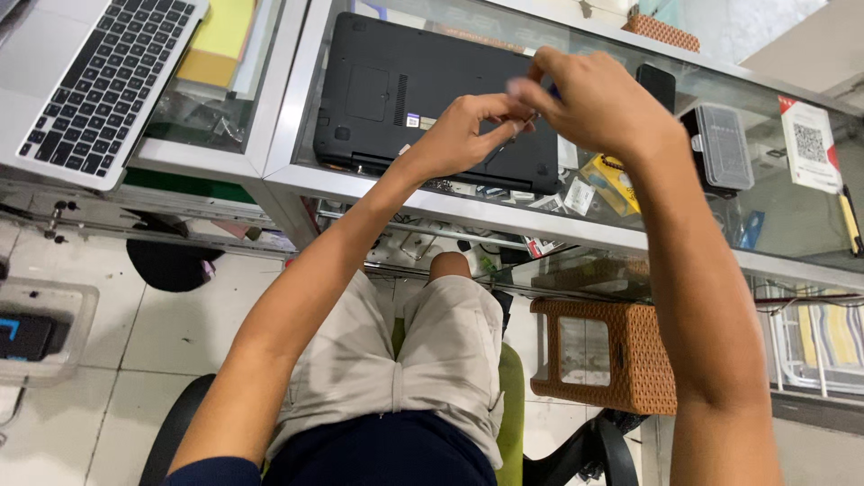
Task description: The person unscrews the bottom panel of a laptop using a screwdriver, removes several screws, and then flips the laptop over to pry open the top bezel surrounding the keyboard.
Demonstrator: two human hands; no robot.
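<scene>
Pinching thumb against fingers, the left hand (463, 135) hovers over the near right part of a black laptop (423, 94) that lies bottom-up on a glass counter (576, 236). Something thin and dark shows at its fingertips, too small and blurred to name. The right hand (598, 103) sits just beside it, fingers curled together and tips meeting the left hand's tips; whether it grips anything of its own cannot be told. Both hands are close together above the laptop's right edge, and neither palm rests flat on the casing.

The laptop's long axis runs left to right across the counter, its underside up, with a square access panel and a vent slot toward its left half and the hinge edge toward the person.

To the right of the hands, a clear lidded plastic box (724, 144) stands on the glass with small parts inside, too small to make out. A dark phone (659, 84) lies just behind the right hand. Under the glass, small packets and a yellow card lie on the shelf. A woven brown basket-stool (621, 355) stands on the floor under the counter. On the neighbouring counter to the left, an open silver laptop (99, 81) shows its keyboard, and a clear plastic tray (58, 301) on the floor at far left holds a dark flat object.
</scene>
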